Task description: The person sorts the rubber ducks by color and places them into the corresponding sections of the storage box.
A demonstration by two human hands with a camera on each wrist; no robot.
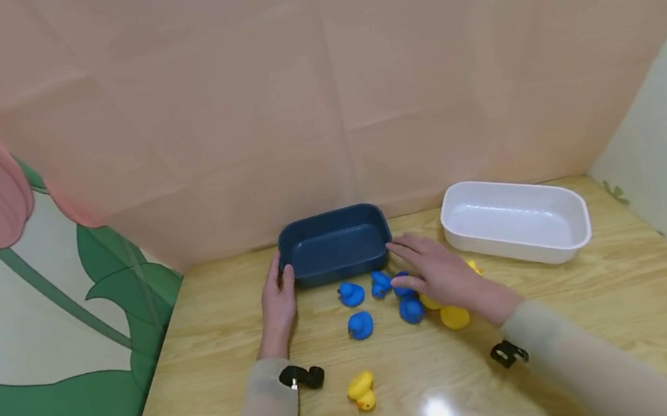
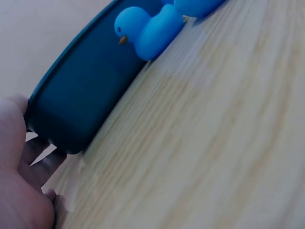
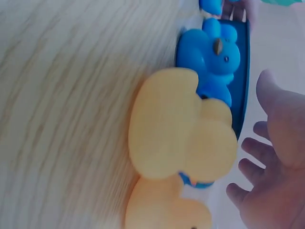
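Note:
A dark blue tray point(image 1: 339, 271) stands against the back wall. At its left end my left hand point(image 1: 278, 305) grips the corner, thumb at the front and fingers along the end wall, as the left wrist view also shows. My right hand point(image 1: 440, 271) reaches over several ducks with its fingers extended, the fingertips close to the tray's right end; contact is unclear. In front of the tray lie several blue toy ducks point(image 1: 360, 325). Yellow toy ducks point(image 3: 164, 124) are partly hidden under the right hand in the head view.
A white tray point(image 1: 519, 250) stands at the back right. One yellow duck point(image 1: 364, 390) lies apart, nearer the front of the wooden table point(image 1: 218, 389). Walls with painted flowers border both sides, and a pinkish sheet point(image 1: 226, 123) covers the back.

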